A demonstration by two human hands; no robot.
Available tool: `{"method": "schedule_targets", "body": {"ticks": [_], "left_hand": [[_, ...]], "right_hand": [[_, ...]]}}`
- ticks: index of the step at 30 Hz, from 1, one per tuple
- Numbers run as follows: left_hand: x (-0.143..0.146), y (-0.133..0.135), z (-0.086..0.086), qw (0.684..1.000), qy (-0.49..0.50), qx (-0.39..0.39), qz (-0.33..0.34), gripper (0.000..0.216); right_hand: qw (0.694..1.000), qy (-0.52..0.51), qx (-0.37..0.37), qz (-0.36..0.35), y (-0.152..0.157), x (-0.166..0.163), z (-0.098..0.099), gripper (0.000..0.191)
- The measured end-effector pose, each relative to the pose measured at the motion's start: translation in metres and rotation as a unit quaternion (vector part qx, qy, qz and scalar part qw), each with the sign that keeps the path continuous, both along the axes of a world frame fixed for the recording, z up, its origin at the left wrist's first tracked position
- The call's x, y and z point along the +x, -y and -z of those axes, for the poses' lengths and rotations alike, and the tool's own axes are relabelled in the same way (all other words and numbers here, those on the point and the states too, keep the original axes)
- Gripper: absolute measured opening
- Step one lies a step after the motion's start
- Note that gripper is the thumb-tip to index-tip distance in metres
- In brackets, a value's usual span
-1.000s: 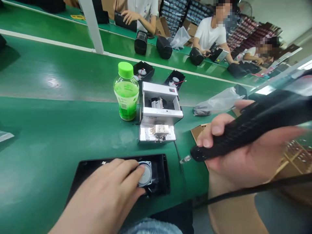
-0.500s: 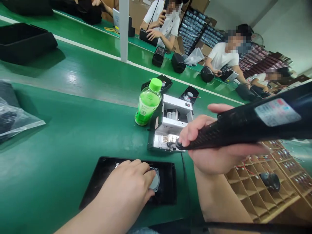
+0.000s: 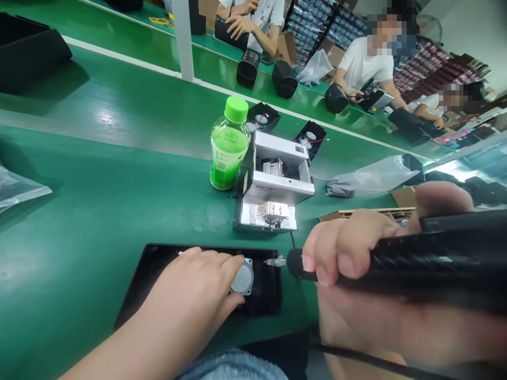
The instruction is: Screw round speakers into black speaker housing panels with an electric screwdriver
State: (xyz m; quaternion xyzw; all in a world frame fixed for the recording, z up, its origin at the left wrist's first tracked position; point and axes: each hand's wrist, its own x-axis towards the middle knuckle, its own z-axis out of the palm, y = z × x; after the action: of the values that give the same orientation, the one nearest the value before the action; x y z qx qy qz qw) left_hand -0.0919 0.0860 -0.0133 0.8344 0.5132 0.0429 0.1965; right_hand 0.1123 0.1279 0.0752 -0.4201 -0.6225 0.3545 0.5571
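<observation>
Speaker [image 3: 243, 278], small, with a round silver back, lies in a black shell [image 3: 267, 295] on the green counter [image 3: 99, 211], near the middle of the scene. From where I stand, the left hand [image 3: 190, 287] comes in from the near left: its forefinger touches the speaker's far rim and its thumb curves beside the near edge, the two apart across the metal — whether they pinch it or merely rest there, I cannot tell. The right hand [image 3: 372, 311], over on the right, has its fingers clamped round a black power driver [image 3: 435, 258], held almost level. Its pale bit [image 3: 275, 262] points left over the shell's far right part; I can't make out whether it touches, or whether any screw sits on the tip.

To work well here, I'd press the speaker flat with the left hand and leave its corners uncovered — fingers well out of the bit's line. The driver would serve better tipped up, so the bit meets the work square rather than slanting. Beyond the shell stands a silver machine [image 3: 273, 194], with a green-capped bottle [image 3: 227, 158] just to its left.
</observation>
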Motion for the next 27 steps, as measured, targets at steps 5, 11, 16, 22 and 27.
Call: {"method": "schedule_targets", "body": {"ticks": [5,11,16,22,27], "left_hand": [[-0.001,0.004,0.008,0.999,0.021,0.044,-0.003,0.04],[-0.002,0.004,0.011,0.995,0.052,0.09,-0.005,0.034],[0.001,0.004,0.009,0.989,0.06,0.135,0.002,0.024],[0.003,0.005,0.007,0.985,0.065,0.162,0.001,0.02],[0.002,0.004,0.007,0.986,0.067,0.152,0.002,0.02]], "right_hand": [[0.999,-0.039,-0.022,-0.02,0.002,0.0,0.026,0.09],[0.964,-0.238,-0.031,-0.116,-0.007,-0.002,0.045,0.063],[0.965,-0.24,-0.024,-0.105,-0.009,-0.004,0.051,0.068],[0.967,-0.23,-0.026,-0.103,-0.01,-0.005,0.052,0.068],[0.967,-0.234,-0.026,-0.098,-0.011,-0.007,0.055,0.067]]}}
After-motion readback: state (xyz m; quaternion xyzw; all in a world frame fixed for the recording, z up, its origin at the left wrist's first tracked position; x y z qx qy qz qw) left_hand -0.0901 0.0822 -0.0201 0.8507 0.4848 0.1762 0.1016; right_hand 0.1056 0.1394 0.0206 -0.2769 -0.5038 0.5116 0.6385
